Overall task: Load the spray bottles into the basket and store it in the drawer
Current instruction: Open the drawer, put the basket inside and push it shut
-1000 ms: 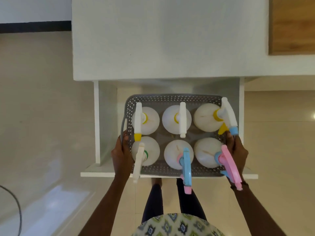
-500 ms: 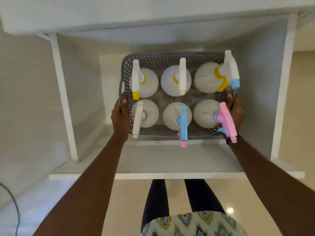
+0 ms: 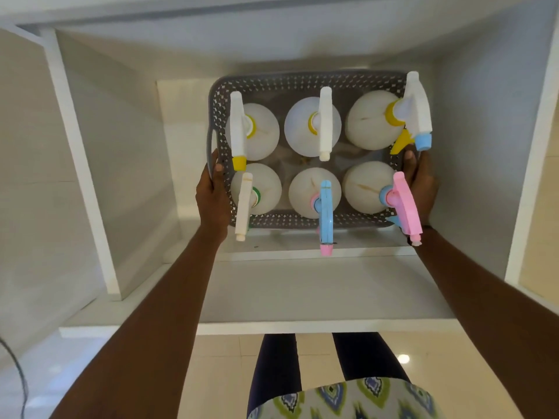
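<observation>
The left hand (image 3: 213, 196) gripped the left rim of one grey basket (image 3: 302, 81), thumb hooked over the edge. Six spray bottles (image 3: 313, 128) stood inside, three per row. The right hand (image 3: 420, 186) clasped the right rim, its fingers mostly hidden behind the pink trigger (image 3: 405, 204). The basket sat deep in the white drawer (image 3: 302, 285), farther in than half a second earlier.
</observation>
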`<move>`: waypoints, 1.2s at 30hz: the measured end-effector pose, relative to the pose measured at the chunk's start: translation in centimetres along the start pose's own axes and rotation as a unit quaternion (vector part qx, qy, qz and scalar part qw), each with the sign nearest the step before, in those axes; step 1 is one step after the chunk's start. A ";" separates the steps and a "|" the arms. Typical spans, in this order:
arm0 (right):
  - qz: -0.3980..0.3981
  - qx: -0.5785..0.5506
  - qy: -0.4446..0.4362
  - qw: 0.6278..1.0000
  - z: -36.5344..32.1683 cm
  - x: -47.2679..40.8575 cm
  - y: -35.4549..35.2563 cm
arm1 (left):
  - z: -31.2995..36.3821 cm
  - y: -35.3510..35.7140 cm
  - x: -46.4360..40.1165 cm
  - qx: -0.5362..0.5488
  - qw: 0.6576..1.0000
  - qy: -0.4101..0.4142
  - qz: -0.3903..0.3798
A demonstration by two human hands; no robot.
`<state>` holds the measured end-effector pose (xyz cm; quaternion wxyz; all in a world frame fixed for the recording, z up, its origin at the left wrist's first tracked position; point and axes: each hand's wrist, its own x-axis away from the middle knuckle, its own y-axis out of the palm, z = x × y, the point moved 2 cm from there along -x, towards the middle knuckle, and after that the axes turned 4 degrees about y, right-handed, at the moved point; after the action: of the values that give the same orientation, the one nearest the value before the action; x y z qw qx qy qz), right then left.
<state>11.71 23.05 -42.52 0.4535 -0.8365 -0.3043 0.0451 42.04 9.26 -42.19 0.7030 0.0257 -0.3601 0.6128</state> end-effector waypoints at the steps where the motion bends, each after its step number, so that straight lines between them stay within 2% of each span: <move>1: -0.005 0.001 0.000 1.000 0.0 0.0 -0.2 | 0.3 0.1 0.2 -0.003 1.000 -0.003 0.002; 11: -0.030 -0.002 0.011 1.000 -0.5 -0.7 -0.7 | 0.2 0.7 1.0 -0.008 0.999 -0.042 0.025; 17: -0.049 -0.030 0.027 0.998 -0.9 -1.1 -1.3 | 0.1 0.8 0.8 -0.002 0.999 -0.034 0.010; 23: -0.077 -0.075 0.101 0.989 -1.8 0.7 -2.0 | 1.1 -0.7 0.8 -0.046 0.997 -0.051 -0.034; 26: -0.163 -0.114 0.224 0.954 -2.1 2.4 -3.2 | 1.9 -2.4 1.8 -0.059 0.997 -0.054 -0.021; 27: -0.177 -0.100 0.245 0.948 -2.3 3.0 -3.8 | 2.4 -3.0 2.3 -0.076 0.996 -0.047 -0.014; 29: -0.176 0.020 0.220 0.959 -2.8 4.0 -5.3 | 3.7 -3.9 3.5 -0.111 0.993 -0.026 -0.010; 31: -0.168 0.104 0.219 0.956 -3.0 4.9 -6.7 | 4.8 -4.6 5.1 -0.142 0.990 -0.005 -0.023; 36: -0.143 0.115 0.268 0.946 -4.8 5.7 -10.2 | 6.4 -6.4 9.5 -0.194 0.974 0.111 -0.038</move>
<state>13.21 26.83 -30.56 0.6129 -0.7075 -0.2809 -0.2119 44.52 12.66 -29.76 0.7528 -0.1659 -0.3903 0.5034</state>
